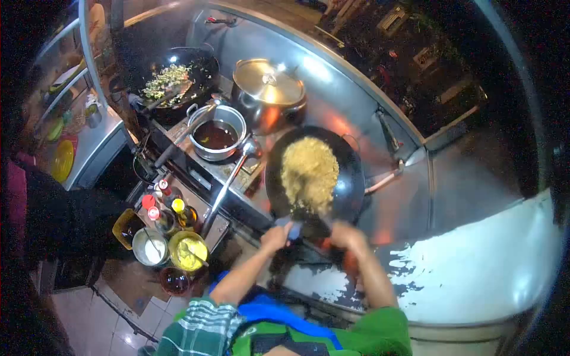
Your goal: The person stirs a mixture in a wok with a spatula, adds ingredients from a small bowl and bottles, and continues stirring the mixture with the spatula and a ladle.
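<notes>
A black wok sits on the stove, with a heap of yellow, fried-rice-like food in it. At the wok's near left rim, my left hand is closed on a blue-grey cloth; what the cloth covers is hidden. My right hand is wrapped round the handle of what looks like a spatula, which slants into the near side of the wok. Motion blurs this tool, and its blade cannot be made out.
Left of the wok are a ladle, a pot of dark liquid and a lidded pot. Another wok holds chopped food. Several bottles and seasoning bowls stand nearer. Someone in dark clothes is at left.
</notes>
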A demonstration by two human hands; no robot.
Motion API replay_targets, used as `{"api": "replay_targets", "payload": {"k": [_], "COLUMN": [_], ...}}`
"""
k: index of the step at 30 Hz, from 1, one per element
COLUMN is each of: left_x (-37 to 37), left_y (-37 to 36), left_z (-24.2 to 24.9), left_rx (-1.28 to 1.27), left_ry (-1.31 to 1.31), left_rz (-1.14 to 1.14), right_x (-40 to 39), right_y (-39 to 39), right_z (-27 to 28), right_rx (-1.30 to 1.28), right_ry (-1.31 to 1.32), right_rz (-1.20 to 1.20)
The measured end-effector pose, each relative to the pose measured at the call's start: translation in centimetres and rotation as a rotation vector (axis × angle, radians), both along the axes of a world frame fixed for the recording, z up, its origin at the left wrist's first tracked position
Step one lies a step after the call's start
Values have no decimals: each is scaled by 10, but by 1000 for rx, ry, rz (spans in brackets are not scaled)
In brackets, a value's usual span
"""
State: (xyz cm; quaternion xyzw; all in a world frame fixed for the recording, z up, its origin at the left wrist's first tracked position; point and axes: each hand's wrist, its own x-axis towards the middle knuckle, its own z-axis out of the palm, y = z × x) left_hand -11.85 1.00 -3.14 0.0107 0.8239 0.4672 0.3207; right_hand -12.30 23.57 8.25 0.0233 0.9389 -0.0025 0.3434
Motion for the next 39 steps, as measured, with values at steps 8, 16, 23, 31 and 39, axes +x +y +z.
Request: {"api": "replay_targets", "payload": {"k": [8, 16, 23, 31, 39], "left_x": [0, -3, -2, -1, 56], "left_y": [-5, 2, 0, 9, -59], "left_z": [11, -3, -6, -20, 17], "left_rx": [41, 94, 100, 419, 567], "left_ry": [97, 18, 0, -39, -213], "left_rz": [-41, -9, -44, 89, -39], "right_x": [-65, -21, -22, -72, 112], "right_y": [35, 20, -14, -6, -24], "right_z": [-35, -81, -9, -67, -102], "right_rx": [58, 34, -10, -116, -800], "right_ry": [248, 50, 50, 59, 373], "right_rz": [-141, -87, 23, -186, -823]}}
